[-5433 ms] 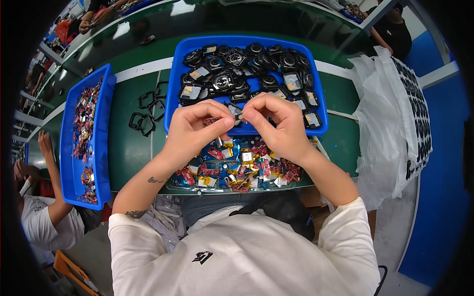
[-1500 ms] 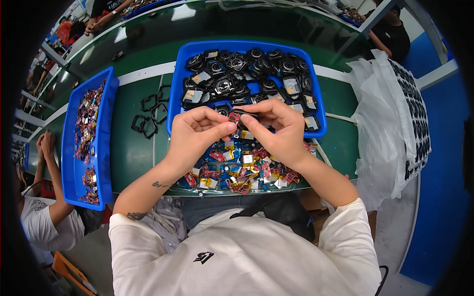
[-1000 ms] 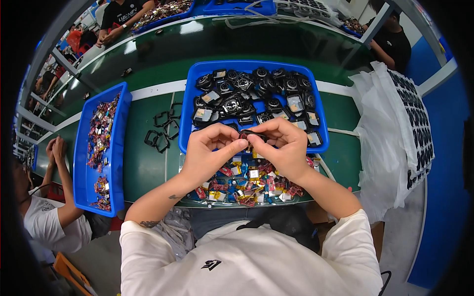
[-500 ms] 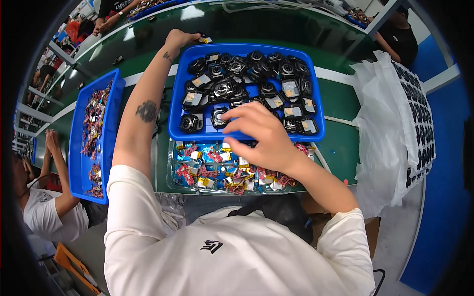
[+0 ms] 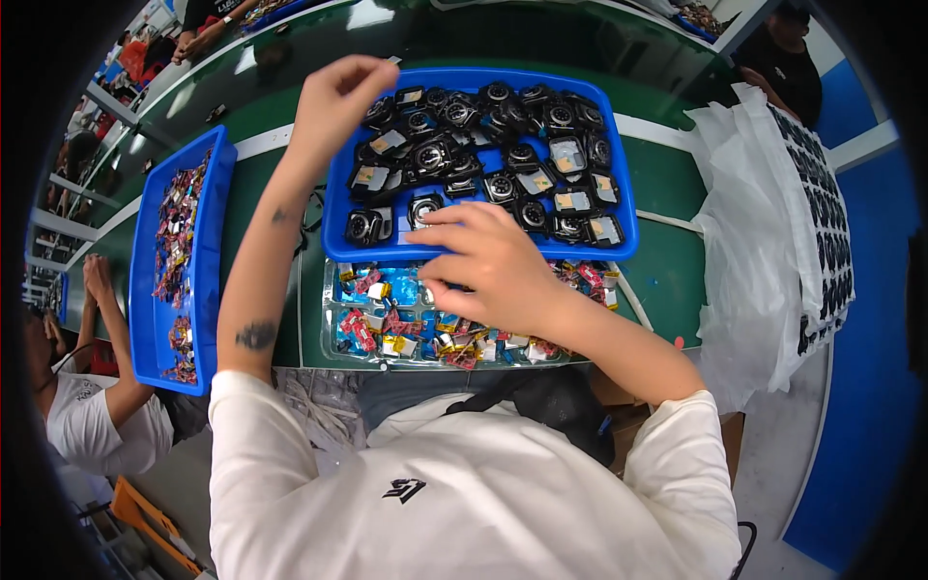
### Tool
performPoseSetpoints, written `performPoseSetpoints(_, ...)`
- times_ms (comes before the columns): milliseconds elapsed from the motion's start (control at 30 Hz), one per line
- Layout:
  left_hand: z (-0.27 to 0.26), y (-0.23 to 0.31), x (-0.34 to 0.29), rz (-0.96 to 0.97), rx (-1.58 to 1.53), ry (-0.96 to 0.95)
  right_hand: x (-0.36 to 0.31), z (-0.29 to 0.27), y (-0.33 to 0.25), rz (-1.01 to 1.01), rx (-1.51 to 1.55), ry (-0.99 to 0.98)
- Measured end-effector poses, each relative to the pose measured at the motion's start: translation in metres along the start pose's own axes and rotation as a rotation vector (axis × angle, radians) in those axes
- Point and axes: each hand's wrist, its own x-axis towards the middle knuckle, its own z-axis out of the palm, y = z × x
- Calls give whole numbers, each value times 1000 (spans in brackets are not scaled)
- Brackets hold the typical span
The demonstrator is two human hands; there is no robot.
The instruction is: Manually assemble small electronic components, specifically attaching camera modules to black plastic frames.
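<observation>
Blue tray, black cases heaped within; right hand, fingers spread over its near side, apparently empty; left hand, fingertips bunched at far-left corner, grip on pale piece untellable. Set-down is judged underway; presumably a case is to be grasped next.

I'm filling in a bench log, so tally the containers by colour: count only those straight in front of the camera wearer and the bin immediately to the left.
Blue: 2 (wide bin holding black watch-like cases; narrow bin at left)
Clear: 1 (parts tray between the wide bin and the wearer)
Total: 3
</observation>
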Motion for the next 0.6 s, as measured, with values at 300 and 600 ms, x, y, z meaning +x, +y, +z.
performPoseSetpoints(300, 1, 55, -91, 103, -260, -491, 7, -27, 6, 249, 546, 121)
performPoseSetpoints(600, 1, 49, -97, -162, -39, -446, 9, -24, 8, 259, 271, 196)
